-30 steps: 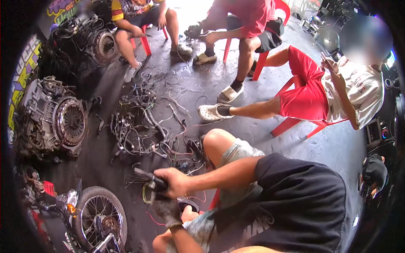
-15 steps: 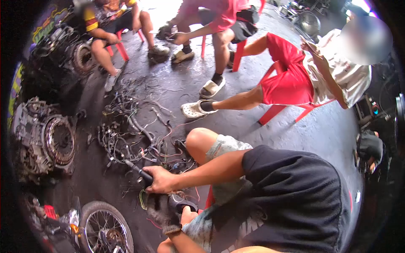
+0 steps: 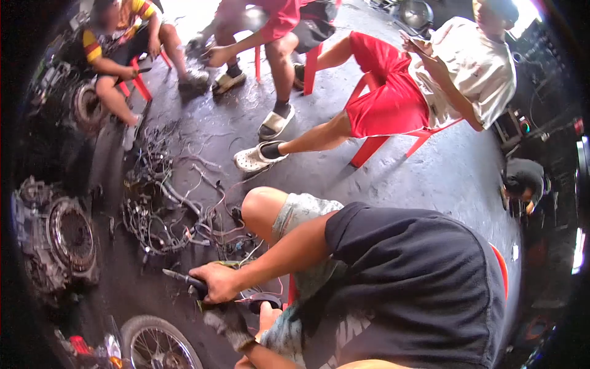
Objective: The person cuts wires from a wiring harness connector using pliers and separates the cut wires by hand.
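Note:
My bare right hand is closed round the black handle of a knife, whose grey pointed blade sticks out to the left. Just below it, touching or nearly so, is my left hand in a dark, dirty work glove. Its fingers are curled in, and what they hold is hidden. Thin coloured wires show behind my right hand. Beyond the blade, a tangled wiring harness with several connectors lies on the dark floor.
A spoked motorcycle wheel stands at the lower left. A greasy gearbox housing sits at the far left. Three people on red plastic chairs are across the floor; one co-worker's white clog is near the wires. Another person is at the far right.
My view has swung, so the surroundings appear further left. The knife has turned from pointing up-left over the harness to pointing more nearly left. Both hands remain close together.

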The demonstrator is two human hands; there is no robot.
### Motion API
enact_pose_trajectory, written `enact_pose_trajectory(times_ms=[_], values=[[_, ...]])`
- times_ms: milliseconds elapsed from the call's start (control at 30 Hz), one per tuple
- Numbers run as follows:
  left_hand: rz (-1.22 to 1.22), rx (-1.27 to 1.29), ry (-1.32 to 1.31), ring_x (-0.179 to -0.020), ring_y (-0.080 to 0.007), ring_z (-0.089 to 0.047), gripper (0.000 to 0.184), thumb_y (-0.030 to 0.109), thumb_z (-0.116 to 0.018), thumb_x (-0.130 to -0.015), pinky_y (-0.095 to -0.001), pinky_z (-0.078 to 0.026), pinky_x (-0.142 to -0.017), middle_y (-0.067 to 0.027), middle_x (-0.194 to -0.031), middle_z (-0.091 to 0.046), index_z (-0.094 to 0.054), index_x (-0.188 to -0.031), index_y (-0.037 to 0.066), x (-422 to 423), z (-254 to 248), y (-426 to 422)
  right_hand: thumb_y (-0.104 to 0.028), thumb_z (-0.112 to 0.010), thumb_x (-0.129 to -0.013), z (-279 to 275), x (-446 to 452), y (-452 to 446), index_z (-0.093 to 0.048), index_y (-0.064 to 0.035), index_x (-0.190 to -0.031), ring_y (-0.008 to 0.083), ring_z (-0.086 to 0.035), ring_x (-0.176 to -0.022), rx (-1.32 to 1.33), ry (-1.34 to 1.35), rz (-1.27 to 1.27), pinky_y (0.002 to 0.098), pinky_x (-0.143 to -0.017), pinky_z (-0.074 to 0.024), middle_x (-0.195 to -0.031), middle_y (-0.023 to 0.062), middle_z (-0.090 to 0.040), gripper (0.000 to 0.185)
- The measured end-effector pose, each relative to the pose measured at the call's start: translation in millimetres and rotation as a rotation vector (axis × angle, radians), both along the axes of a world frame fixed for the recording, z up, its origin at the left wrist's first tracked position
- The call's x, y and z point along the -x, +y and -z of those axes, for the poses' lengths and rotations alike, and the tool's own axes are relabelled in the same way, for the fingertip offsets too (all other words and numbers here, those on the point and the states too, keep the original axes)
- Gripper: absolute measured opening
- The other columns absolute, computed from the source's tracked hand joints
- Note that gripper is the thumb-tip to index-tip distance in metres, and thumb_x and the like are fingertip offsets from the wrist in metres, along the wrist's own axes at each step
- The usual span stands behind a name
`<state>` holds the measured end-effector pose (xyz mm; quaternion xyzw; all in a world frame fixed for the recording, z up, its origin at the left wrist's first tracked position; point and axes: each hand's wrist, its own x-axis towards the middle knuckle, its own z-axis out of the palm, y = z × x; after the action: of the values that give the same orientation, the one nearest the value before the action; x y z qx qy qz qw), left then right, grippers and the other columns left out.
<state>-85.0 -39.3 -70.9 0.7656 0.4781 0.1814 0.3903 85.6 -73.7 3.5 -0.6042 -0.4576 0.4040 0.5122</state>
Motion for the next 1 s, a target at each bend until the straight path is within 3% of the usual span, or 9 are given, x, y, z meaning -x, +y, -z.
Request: enact_pose_trajectory(times_ms=[133, 200, 267, 333, 400, 567, 833, 900, 1000], values=[[0.126, -0.205, 0.318, -0.077, -0.0163, -0.06, 0.018, 0.015, -0.063, -0.08, -0.0365, -0.05, -0.067, -0.0028, -0.087, -0.062, -0.058, -0.097, 0.012, -35.0, -60.9, -16.2, -0.011, -0.069, -0.059, 21.2, 5.0, -1.5, -0.054, -0.0077, -0.119, 0.0374, -0.055, -0.11, 0.117, -0.257, 0.014, 0.043, -0.095, -0.0454, -0.113, 0.0208, -0.06, 0.062], [0.136, -0.216, 0.445, -0.073, -0.0158, -0.06, 0.014, 0.015, -0.062, -0.08, -0.0371, -0.05, -0.065, -0.0009, -0.081, -0.062, -0.059, -0.093, 0.015, -32.4, -71.0, -19.6, -0.014, -0.071, -0.057, 5.2, -10.0, 2.6, -0.059, -0.0052, -0.111, 0.0355, -0.059, -0.103, 0.139, -0.075, -0.119, 0.0414, -0.089, -0.0476, -0.105, 0.0203, -0.063, 0.056], [0.085, -0.182, 0.483, -0.069, -0.0153, -0.06, 0.011, 0.015, -0.062, -0.079, -0.0377, -0.049, -0.063, 0.001, -0.076, -0.062, -0.059, -0.089, 0.019, -31.3, -79.6, -19.5, -0.008, -0.074, -0.064, -2.8, -7.0, -1.6, -0.059, -0.003, -0.105, 0.0224, -0.062, -0.086, 0.143, 0.083, -0.052, 0.0351, -0.079, -0.0504, -0.092, 0.0103, -0.065, 0.044], [-0.081, -0.194, -0.013, -0.076, -0.0147, -0.062, 0.016, 0.005, -0.057, -0.076, -0.038, -0.05, -0.069, -0.0025, -0.082, -0.064, -0.063, -0.09, 0.005, -20.7, -56.4, -20.6, -0.005, -0.075, -0.066, 2.4, -7.2, 6.5, -0.058, -0.0014, -0.102, 0.0156, -0.061, -0.081, 0.177, 0.275, -0.05, 0.0301, -0.074, -0.0509, -0.089, 0.0051, -0.064, 0.04], [-0.318, 0.451, -0.544, -0.077, -0.0143, -0.062, 0.024, -0.001, -0.049, -0.074, -0.0315, -0.05, -0.068, -0.0051, -0.082, -0.064, -0.063, -0.094, 0.001, -31.2, -90.0, -21.0, -0.005, -0.077, -0.066, 1.2, -14.1, 15.2, -0.058, -0.0007, -0.102, 0.0121, -0.06, -0.076, 0.241, 0.416, -0.031, 0.0276, -0.07, -0.0512, -0.087, 0.0045, -0.064, 0.042], [-0.334, 0.66, -0.775, -0.073, -0.016, -0.063, 0.03, -0.005, -0.047, -0.074, -0.0276, -0.052, -0.068, -0.0091, -0.087, -0.065, -0.059, -0.101, -0.006, -19.7, -83.3, -14.9, -0.001, -0.077, -0.067, 15.9, -8.0, 25.2, -0.056, -0.0001, -0.104, 0.0111, -0.059, -0.07, 0.21, 0.538, -0.009, 0.0267, -0.064, -0.0503, -0.082, 0.002, -0.062, 0.043], [-0.246, 0.458, -0.535, -0.071, -0.016, -0.063, 0.018, -0.001, -0.058, -0.076, -0.0292, -0.051, -0.067, -0.009, -0.082, -0.066, -0.062, -0.094, -0.002, -10.1, -63.0, -16.6, -0.002, -0.074, -0.068, 17.5, 2.1, 21.6, -0.056, -0.0006, -0.101, 0.0113, -0.056, -0.079, 0.107, 0.25, -0.121, 0.0276, -0.075, -0.0487, -0.086, 0.0034, -0.061, 0.038], [-0.211, 0.025, -0.13, -0.072, -0.0153, -0.063, 0.022, 0.004, -0.065, -0.074, -0.0305, -0.051, -0.068, -0.0088, -0.081, -0.067, -0.062, -0.095, -0.001, -9.9, -51.4, -14.7, -0.007, -0.073, -0.064, 23.3, 4.9, 19.5, -0.056, -0.0021, -0.094, 0.0128, -0.054, -0.077, 0.028, 0.079, -0.152, 0.0309, -0.075, -0.0479, -0.081, 0.0071, -0.059, 0.035], [-0.188, -0.003, -0.049, -0.072, -0.0154, -0.064, 0.024, 0.007, -0.067, -0.073, -0.0311, -0.051, -0.068, -0.0091, -0.082, -0.069, -0.063, -0.095, 0.0, -11.4, -48.2, -13.2, -0.007, -0.073, -0.064, 25.0, 9.5, 17.6, -0.056, -0.0022, -0.094, 0.0128, -0.054, -0.077, 0.048, 0.146, -0.157, 0.0313, -0.075, -0.0479, -0.081, 0.009, -0.06, 0.035]])
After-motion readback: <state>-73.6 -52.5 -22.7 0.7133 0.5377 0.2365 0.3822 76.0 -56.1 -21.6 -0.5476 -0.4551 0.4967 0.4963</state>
